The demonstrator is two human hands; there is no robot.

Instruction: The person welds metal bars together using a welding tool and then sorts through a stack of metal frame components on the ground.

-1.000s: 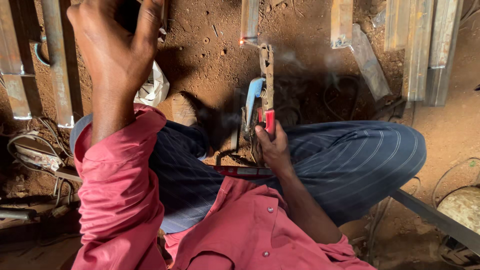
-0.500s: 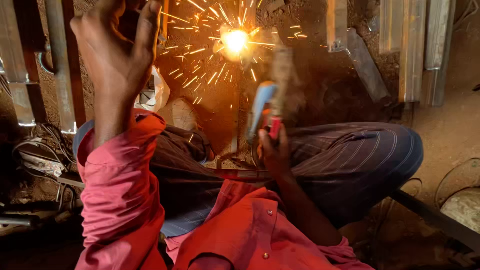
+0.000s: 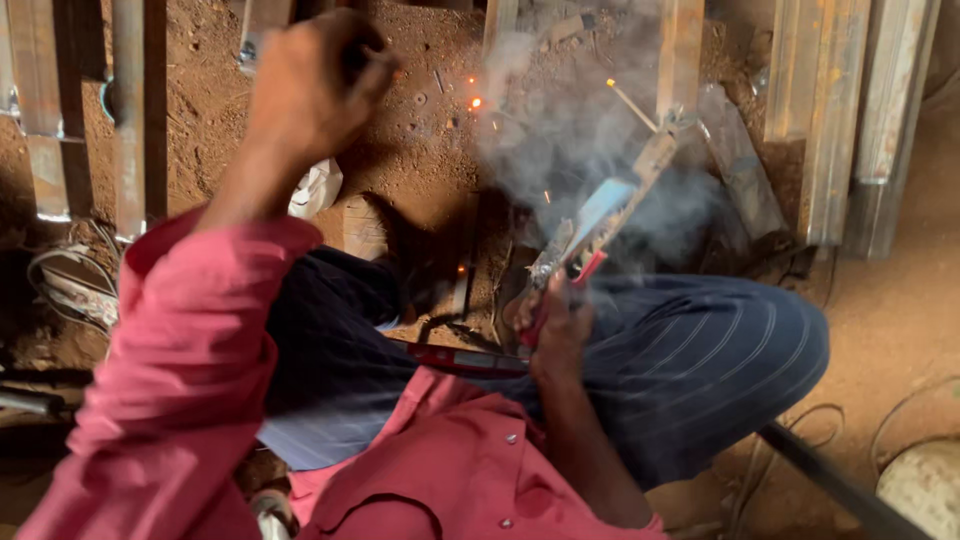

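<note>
My right hand (image 3: 552,322) grips a welding electrode holder (image 3: 600,215) with red and blue handles, tilted up to the right above my lap. Its thin rod (image 3: 632,105) ends in a glowing tip, lifted off the metal. Grey smoke (image 3: 575,130) hangs over the steel bar (image 3: 500,30) on the dirt, and a few orange sparks (image 3: 475,102) glow beside it. My left hand (image 3: 305,90) is raised in a red sleeve, fingers closed round a small dark object (image 3: 357,57) that is mostly hidden. I sit cross-legged in dark striped trousers (image 3: 700,350).
Steel sections lie on the reddish dirt at the left (image 3: 130,110), top (image 3: 680,50) and right (image 3: 830,120). A white crumpled thing (image 3: 315,185) lies by my left knee. Cables (image 3: 70,285) coil at the left; a black cable (image 3: 830,480) and a pale round object (image 3: 925,490) sit lower right.
The bright arc and spray of sparks from half a second ago are gone, leaving smoke. The holder has tilted right and the rod has lifted. My left hand shifted right.
</note>
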